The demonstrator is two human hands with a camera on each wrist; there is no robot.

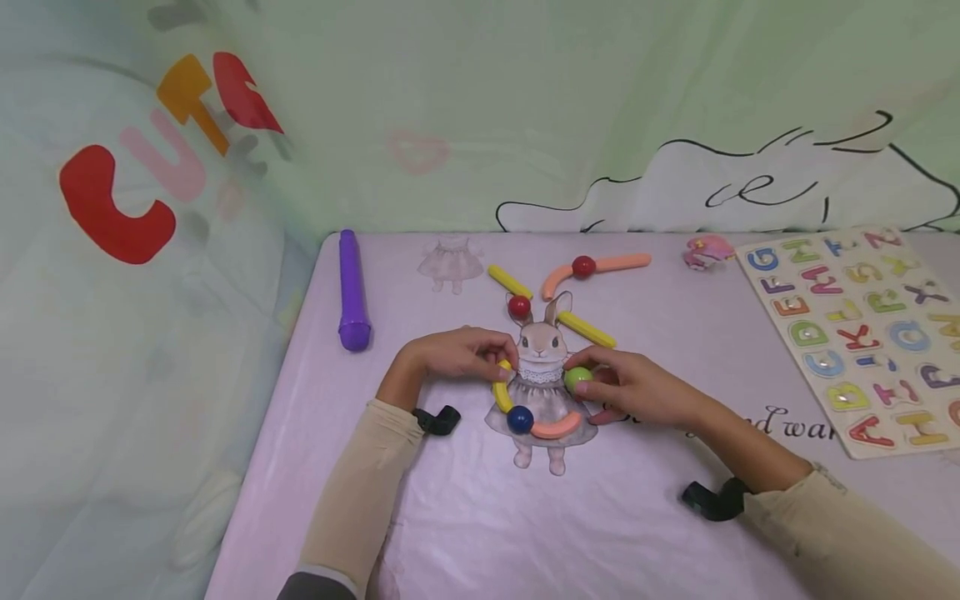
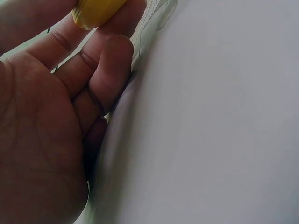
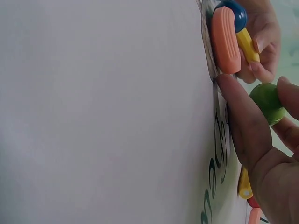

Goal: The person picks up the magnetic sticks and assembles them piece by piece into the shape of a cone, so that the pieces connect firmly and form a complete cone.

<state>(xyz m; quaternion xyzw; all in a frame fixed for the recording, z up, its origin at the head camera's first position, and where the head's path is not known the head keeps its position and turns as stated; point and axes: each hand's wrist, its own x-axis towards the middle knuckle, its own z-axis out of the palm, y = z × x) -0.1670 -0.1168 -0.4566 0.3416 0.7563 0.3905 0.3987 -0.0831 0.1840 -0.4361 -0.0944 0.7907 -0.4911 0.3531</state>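
Left hand (image 1: 457,354): pinches the curved yellow stick (image 1: 501,392).
Right hand (image 1: 637,387): grips the green ball (image 1: 577,379).
Blue ball (image 1: 520,419): joins yellow stick and orange stick (image 1: 557,428).

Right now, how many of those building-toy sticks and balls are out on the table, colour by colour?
Yellow sticks: 3
Orange sticks: 2
Red balls: 2
Blue ball: 1
Green ball: 1
Total: 9 pieces

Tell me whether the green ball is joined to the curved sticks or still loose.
Loose: the right hand pinches the green ball, apart from the orange stick.
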